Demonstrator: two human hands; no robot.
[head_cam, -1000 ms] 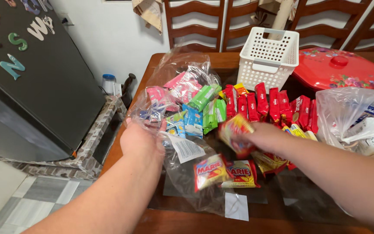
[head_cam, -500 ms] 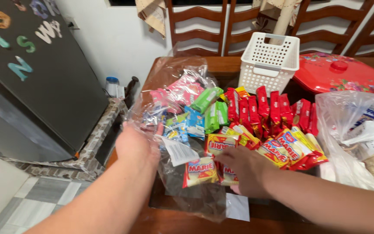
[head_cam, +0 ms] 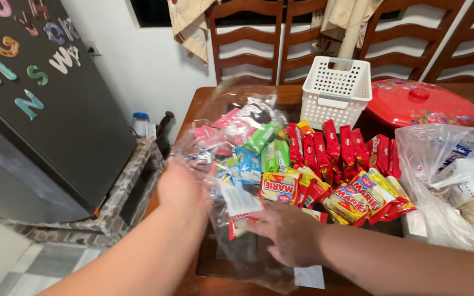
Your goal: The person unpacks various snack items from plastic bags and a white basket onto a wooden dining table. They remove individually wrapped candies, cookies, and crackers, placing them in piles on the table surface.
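Observation:
My left hand (head_cam: 179, 189) grips the near edge of a clear plastic bag (head_cam: 231, 126) that lies on the wooden table (head_cam: 193, 104) with pink, blue and green snack packets inside. My right hand (head_cam: 283, 233) reaches into the bag's near end and covers a red-and-yellow biscuit packet (head_cam: 240, 222); whether the fingers close on it is unclear. More red-and-yellow biscuit packets (head_cam: 352, 200) lie just right of that hand. A row of red wafer packets (head_cam: 336, 145) stands behind them.
A white plastic basket (head_cam: 336, 90) and a red flowered lid (head_cam: 421, 104) sit at the back of the table. A clear bag of goods (head_cam: 456, 175) fills the right side. Wooden chairs (head_cam: 248, 44) stand behind, and a dark fridge (head_cam: 45, 104) with letter magnets is at the left.
My right hand set down a biscuit packet on the pile, then moved down and left into the bag onto the packets there. My left hand kept hold of the bag edge.

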